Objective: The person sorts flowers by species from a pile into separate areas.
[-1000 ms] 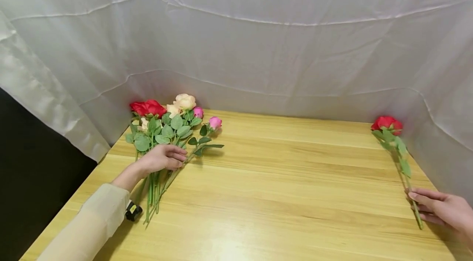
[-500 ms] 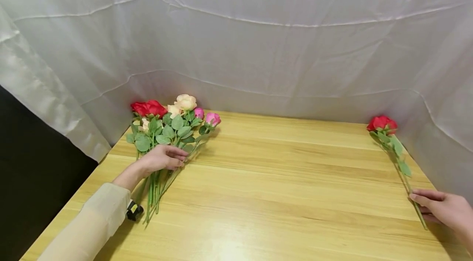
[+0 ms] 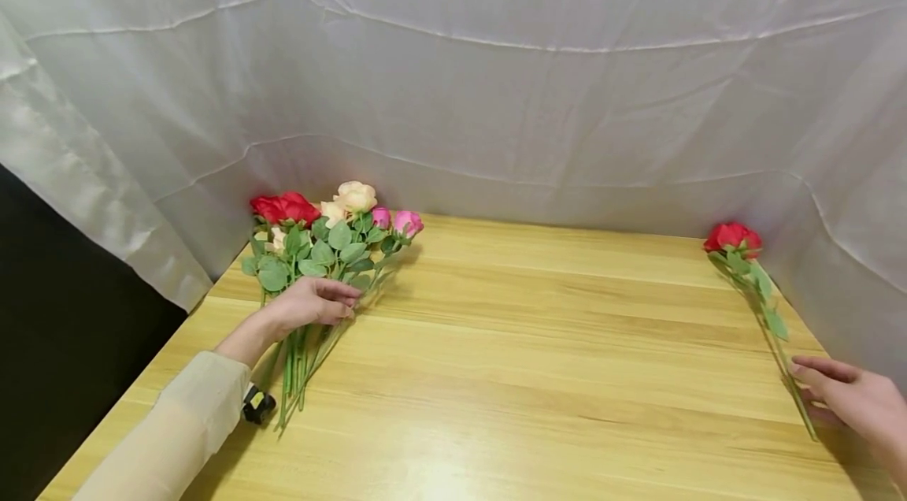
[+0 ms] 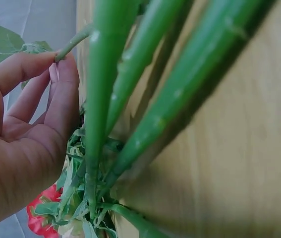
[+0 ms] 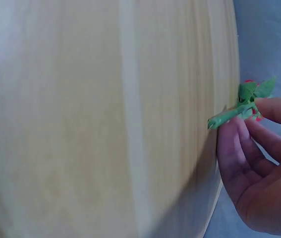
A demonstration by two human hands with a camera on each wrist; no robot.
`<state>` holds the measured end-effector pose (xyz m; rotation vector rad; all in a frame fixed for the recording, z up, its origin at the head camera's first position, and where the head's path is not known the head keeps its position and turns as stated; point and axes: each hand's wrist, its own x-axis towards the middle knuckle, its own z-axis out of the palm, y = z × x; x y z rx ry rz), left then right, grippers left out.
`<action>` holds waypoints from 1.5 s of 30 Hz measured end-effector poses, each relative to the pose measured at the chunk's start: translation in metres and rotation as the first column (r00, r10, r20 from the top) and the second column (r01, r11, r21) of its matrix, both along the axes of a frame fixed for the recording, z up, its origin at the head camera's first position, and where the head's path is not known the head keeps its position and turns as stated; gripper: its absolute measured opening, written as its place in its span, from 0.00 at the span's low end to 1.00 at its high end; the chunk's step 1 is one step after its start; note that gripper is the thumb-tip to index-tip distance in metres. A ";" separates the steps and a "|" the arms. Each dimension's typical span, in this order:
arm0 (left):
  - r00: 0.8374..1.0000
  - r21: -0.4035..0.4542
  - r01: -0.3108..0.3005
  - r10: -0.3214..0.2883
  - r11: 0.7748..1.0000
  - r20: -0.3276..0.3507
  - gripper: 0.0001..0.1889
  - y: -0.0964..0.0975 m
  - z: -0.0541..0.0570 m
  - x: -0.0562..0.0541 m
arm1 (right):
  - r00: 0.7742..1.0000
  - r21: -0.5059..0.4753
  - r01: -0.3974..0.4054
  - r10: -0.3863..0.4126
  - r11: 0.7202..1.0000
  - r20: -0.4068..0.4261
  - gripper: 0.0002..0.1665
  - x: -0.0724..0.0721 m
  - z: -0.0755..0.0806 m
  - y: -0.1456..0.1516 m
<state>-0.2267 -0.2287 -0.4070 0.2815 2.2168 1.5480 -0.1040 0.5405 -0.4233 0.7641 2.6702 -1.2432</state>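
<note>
My left hand pinches the stem of a pink rose between thumb and fingertips, seen closely in the left wrist view, where the hand is beside thick green stems. That rose lies at the right side of a bunch with red roses, cream roses and another pink bud. At the table's right side, a single red rose lies with its stem toward me. My right hand is at the lower stem, fingers loosened around it; the right wrist view shows the stem between thumb and fingers.
The wooden table stretches between the two groups of flowers. Pale grey cloth hangs behind it and at both sides. A black device is at my left wrist, and a dark area lies beyond the left edge.
The left hand's pink rose has lowered toward the bunch. The red rose on the right has shifted slightly left and settled on the table, and my right fingers have loosened from its stem.
</note>
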 end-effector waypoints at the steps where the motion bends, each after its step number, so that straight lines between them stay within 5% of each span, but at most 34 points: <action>1: 1.000 0.005 -0.003 0.003 1.000 0.002 0.25 0.000 0.000 -0.001 | 1.000 0.011 0.002 -0.002 1.000 -0.005 0.43 0.000 0.002 -0.002; 10: 0.999 0.061 -0.043 0.042 0.997 0.016 0.26 0.006 0.000 -0.004 | 0.994 0.166 -0.038 0.055 0.985 -0.099 0.51 -0.002 0.018 -0.022; 15: 0.999 0.115 -0.051 0.050 0.992 0.013 0.27 0.015 0.002 -0.008 | 0.963 0.154 -0.015 0.056 0.988 -0.262 0.47 -0.001 0.025 -0.049; 20: 0.996 0.214 -0.092 0.087 0.972 0.029 0.28 0.032 0.007 -0.010 | 0.850 -0.113 -0.108 0.033 0.988 -0.525 0.23 -0.010 0.029 -0.086; 24: 0.993 0.272 -0.117 0.112 0.955 0.032 0.27 0.049 0.011 -0.011 | 0.748 -0.342 -0.264 -0.032 0.902 -0.663 0.18 -0.020 0.029 -0.117; 28: 0.990 0.324 -0.141 0.135 0.935 0.040 0.26 0.068 0.014 -0.013 | 0.705 -0.426 -0.341 -0.072 0.838 -0.706 0.18 -0.027 0.027 -0.151; 36: 0.981 0.457 -0.195 0.171 0.868 0.094 0.27 0.110 0.023 -0.019 | 0.691 -0.439 -0.375 -0.069 0.816 -0.719 0.19 -0.041 0.030 -0.214; 45: 0.978 0.544 -0.209 0.162 0.812 0.133 0.25 0.149 0.028 -0.020 | 0.748 -0.356 -0.399 0.076 0.845 -0.659 0.27 -0.059 0.028 -0.279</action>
